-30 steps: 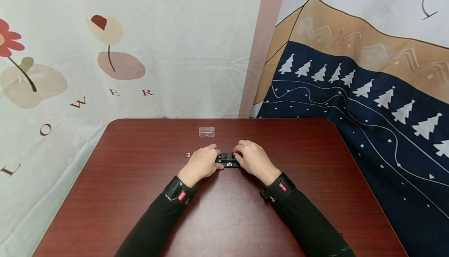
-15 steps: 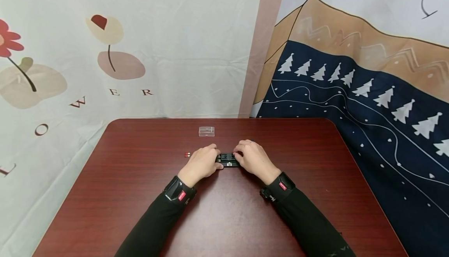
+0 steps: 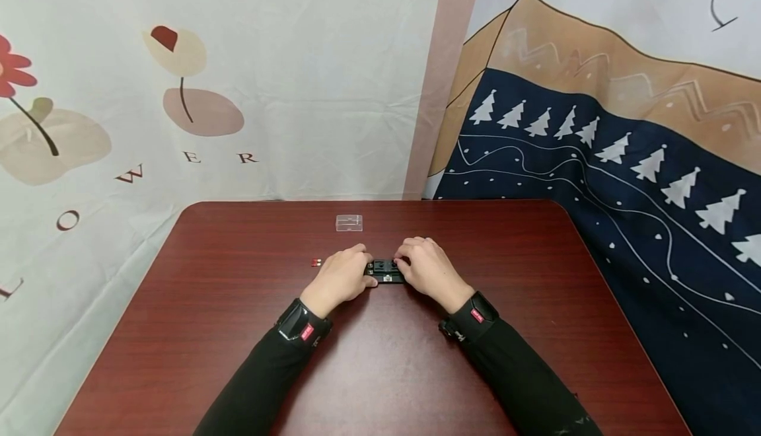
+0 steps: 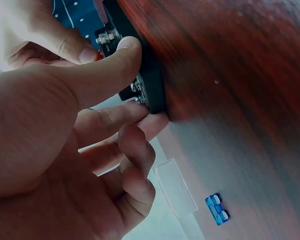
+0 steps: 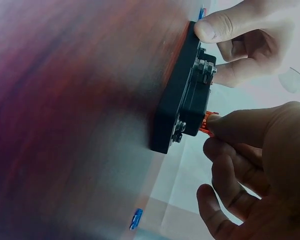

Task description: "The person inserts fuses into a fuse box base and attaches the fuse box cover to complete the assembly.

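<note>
A black fuse block (image 3: pixel 388 271) with screw terminals stands on the table between the hands. My left hand (image 3: pixel 340 279) grips its left end, thumb on the near side and fingers on the far side. At the other end, my right hand (image 3: pixel 432 272) pinches a red blade fuse (image 5: pixel 208 123) between thumb and forefinger. That fuse meets the top of the block; how deep it sits is hidden by the fingertips. In the right wrist view the remaining right fingers are loosely curled and apart from the block (image 5: pixel 182 100).
A clear plastic cover (image 3: pixel 349 223) lies behind the block. Small red pieces (image 3: pixel 317 262) lie left of my left hand. A blue blade fuse (image 4: pixel 217 209) rests on the wooden table (image 3: pixel 380 370), and the right wrist view also has a blue piece (image 5: pixel 136 219). Printed cloth (image 3: pixel 333 79) hangs behind.
Both hands keep the same hold on the block and the red fuse. The head view has shifted very slightly; nothing else visibly moves.
</note>
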Demonstrator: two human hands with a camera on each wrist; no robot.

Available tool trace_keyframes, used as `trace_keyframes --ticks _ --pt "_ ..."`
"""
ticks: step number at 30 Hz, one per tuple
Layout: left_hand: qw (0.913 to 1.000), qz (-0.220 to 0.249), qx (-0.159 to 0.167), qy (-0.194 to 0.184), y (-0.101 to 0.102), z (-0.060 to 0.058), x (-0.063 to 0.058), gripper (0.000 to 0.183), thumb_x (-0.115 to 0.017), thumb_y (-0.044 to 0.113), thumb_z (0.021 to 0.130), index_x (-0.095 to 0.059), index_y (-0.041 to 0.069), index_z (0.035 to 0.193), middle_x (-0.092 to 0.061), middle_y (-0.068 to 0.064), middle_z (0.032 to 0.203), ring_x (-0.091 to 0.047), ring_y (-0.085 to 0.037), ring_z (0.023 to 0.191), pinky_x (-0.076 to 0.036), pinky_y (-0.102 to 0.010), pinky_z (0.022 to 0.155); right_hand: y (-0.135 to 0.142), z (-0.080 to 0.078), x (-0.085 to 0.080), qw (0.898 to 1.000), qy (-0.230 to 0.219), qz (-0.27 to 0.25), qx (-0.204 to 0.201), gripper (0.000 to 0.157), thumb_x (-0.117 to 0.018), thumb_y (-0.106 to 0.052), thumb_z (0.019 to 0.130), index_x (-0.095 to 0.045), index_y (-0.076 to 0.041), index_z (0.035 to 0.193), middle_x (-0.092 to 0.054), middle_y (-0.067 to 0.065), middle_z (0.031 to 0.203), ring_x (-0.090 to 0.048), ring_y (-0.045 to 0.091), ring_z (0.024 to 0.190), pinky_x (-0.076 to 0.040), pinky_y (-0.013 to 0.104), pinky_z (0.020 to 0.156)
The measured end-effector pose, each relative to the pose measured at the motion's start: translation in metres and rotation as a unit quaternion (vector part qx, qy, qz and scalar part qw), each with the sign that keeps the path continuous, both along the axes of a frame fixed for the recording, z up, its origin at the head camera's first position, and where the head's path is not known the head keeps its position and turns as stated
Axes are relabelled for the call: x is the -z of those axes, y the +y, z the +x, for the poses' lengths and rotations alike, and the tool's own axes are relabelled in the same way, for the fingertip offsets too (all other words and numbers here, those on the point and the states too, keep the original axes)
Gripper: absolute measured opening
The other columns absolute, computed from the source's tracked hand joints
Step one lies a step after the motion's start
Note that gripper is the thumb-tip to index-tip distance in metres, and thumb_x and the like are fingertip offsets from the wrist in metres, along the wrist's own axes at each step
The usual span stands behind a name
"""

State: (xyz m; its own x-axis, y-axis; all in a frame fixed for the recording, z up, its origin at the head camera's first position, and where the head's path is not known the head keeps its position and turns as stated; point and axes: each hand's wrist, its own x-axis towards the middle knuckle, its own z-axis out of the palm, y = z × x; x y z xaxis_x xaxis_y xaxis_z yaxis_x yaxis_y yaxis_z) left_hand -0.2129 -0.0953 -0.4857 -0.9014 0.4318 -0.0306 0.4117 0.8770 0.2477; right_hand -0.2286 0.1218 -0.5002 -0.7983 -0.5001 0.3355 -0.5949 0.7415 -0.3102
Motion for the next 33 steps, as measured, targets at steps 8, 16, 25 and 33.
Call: trace_keyframes --ticks 8,16,25,33 --pt "1.0 -0.003 0.002 0.0 0.0 -0.001 0.0 0.044 -0.083 0.04 0.088 -0.077 0.011 0.121 -0.063 -0.003 0.107 -0.071 -0.031 0.095 -0.06 -0.05 0.079 0.002 -0.001 0.0 1.0 0.003 -0.011 -0.007 0.005 -0.077 -0.01 0.091 -0.082 -0.012 0.09 -0.071 0.0 0.085 -0.068 0.022 0.087 -0.051 0.042 0.079" --pt "1.0 -0.004 0.001 0.003 0.0 0.0 0.0 0.043 -0.084 0.04 0.088 -0.078 0.01 0.119 -0.064 -0.003 0.107 -0.072 -0.032 0.094 -0.06 -0.05 0.078 0.0 -0.001 0.002 1.0 -0.011 -0.012 -0.003 0.005 -0.077 -0.011 0.092 -0.081 -0.013 0.088 -0.07 -0.001 0.084 -0.068 0.021 0.085 -0.052 0.042 0.079" --pt "1.0 -0.004 -0.001 0.001 0.002 0.002 0.001 0.043 -0.083 0.04 0.088 -0.077 0.01 0.119 -0.064 -0.003 0.106 -0.072 -0.033 0.095 -0.06 -0.051 0.079 0.002 0.002 -0.001 1.0 -0.025 -0.008 -0.005 0.008 -0.076 -0.01 0.093 -0.083 -0.012 0.093 -0.072 -0.001 0.087 -0.069 0.021 0.088 -0.052 0.043 0.079" --pt "1.0 -0.007 0.001 -0.002 0.002 0.001 -0.002 0.046 -0.083 0.039 0.089 -0.076 0.009 0.122 -0.064 -0.005 0.11 -0.072 -0.033 0.097 -0.06 -0.051 0.081 0.018 -0.007 -0.009 0.998 -0.049 -0.02 0.018 0.016 -0.07 -0.012 0.097 -0.084 -0.008 0.103 -0.073 0.001 0.091 -0.068 0.017 0.082 -0.057 0.038 0.075"
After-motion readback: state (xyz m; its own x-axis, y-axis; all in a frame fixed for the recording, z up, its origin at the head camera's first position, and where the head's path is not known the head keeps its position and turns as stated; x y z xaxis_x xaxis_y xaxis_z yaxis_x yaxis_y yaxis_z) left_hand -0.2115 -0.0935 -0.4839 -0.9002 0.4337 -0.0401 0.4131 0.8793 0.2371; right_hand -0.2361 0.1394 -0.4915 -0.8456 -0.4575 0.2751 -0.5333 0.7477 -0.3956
